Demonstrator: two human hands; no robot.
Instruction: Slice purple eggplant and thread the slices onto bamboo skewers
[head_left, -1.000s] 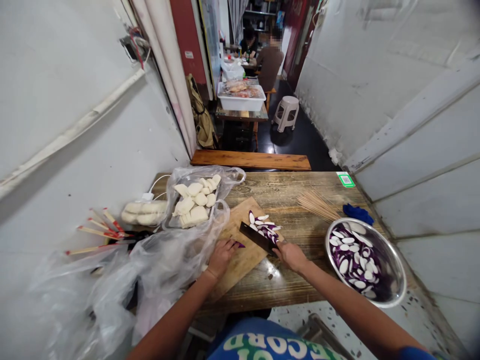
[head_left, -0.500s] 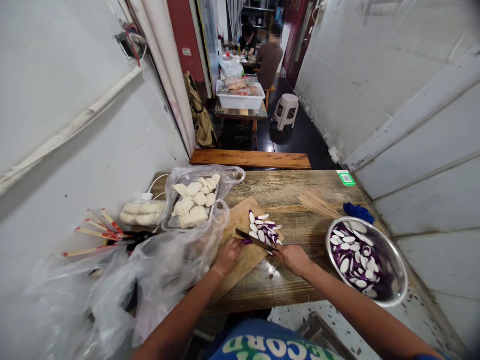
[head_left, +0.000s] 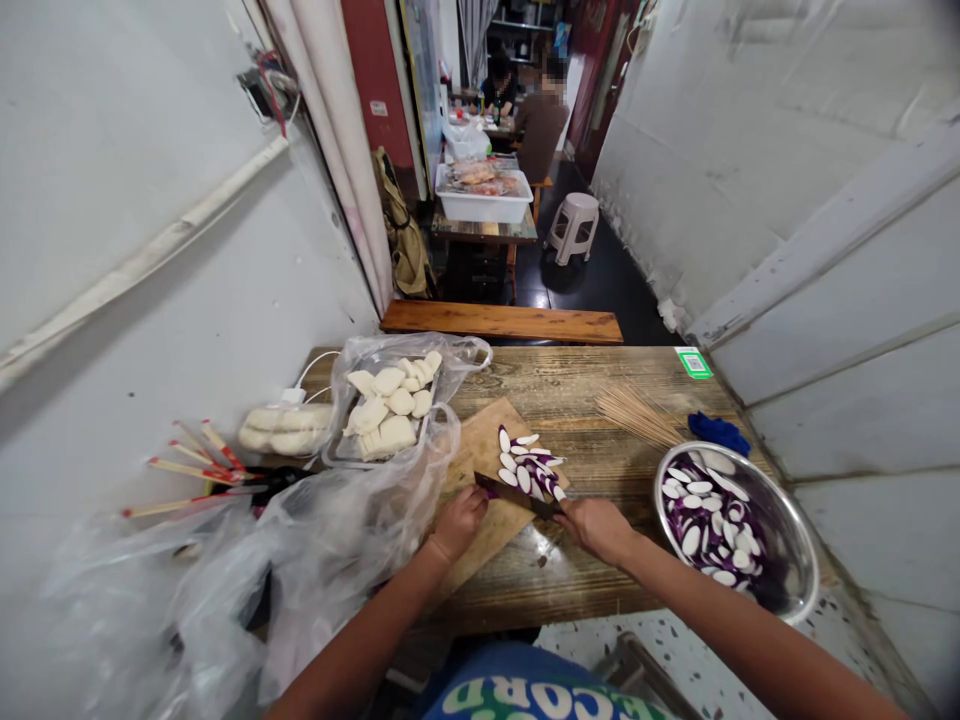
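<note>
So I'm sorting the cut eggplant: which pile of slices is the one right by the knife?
The small pile of eggplant slices on the cutting board, just beyond the knife; the bigger batch sits in the steel bowl.

Even, diffuse light brightens the near white walls; the back room lies dim. Strong wide-angle distortion bends the edges, and the corners blur. Glare glints on the steel bowl (head_left: 787, 540) rim. Shadows stay soft.

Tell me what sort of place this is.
Probably the prep corner of a small eatery: the right hand holds a knife over eggplant slices on a cutting board, bamboo skewers lie ready, and people sit at a table in the back room.
</note>
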